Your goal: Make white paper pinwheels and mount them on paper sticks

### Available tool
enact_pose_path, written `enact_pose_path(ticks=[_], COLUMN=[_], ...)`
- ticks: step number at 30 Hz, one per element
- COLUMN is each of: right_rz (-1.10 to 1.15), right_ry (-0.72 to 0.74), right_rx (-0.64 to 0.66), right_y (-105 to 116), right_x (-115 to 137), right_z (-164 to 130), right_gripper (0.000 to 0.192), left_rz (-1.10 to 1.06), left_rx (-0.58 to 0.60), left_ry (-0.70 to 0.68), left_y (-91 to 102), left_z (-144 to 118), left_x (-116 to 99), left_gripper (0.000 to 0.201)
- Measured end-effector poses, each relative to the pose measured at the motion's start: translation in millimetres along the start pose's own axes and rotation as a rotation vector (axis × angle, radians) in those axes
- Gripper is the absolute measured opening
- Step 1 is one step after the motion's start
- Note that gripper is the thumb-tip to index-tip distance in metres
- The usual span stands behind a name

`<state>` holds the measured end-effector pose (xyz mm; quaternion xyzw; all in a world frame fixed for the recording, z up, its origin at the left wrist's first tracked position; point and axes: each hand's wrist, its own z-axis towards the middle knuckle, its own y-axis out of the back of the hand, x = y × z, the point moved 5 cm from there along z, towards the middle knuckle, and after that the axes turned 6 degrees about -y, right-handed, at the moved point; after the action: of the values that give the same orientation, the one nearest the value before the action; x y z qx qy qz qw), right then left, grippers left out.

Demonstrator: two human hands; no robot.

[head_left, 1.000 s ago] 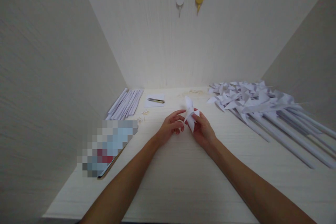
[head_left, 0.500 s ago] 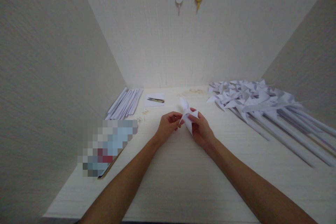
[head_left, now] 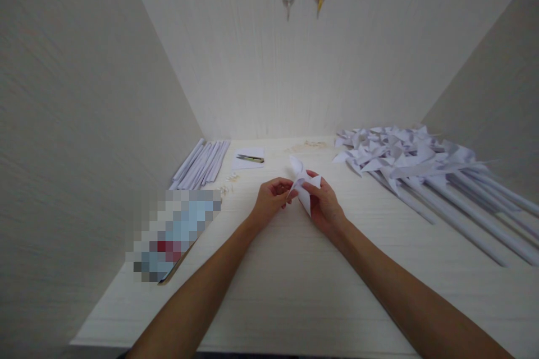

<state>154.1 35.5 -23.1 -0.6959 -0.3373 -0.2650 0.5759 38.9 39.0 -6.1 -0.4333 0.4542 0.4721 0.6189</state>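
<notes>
paper rolls (head_left: 201, 164) left, pinwheels (head_left: 404, 157) right

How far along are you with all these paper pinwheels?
Done: a big pile of finished paper pinwheels on their rolled sticks lies at the right. In hand: the left hand and right hand both grip one white folded paper piece above the table. Left: a row of bare rolled paper sticks waits at the left, near small snips.
</notes>
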Motion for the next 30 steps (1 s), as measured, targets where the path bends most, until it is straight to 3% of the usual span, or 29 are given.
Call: enact_pose_path(ticks=[17, 30], right_rz=[-0.013, -0.074], right_ry=[0.134, 0.127], right_rx=[-0.107, -0.108], right_y=[5.6, 4.8], right_x=[4.2, 4.6], right_z=[1.0, 1.4], right_gripper=[0.044, 0.045], left_rz=[0.030, 0.008], left_rx=[-0.171, -0.098], left_ry=[-0.084, -0.040], left_y=[8.6, 2.4], left_z=[-1.3, -2.8], left_x=[-2.1, -3.2], left_gripper=[0.025, 0.026])
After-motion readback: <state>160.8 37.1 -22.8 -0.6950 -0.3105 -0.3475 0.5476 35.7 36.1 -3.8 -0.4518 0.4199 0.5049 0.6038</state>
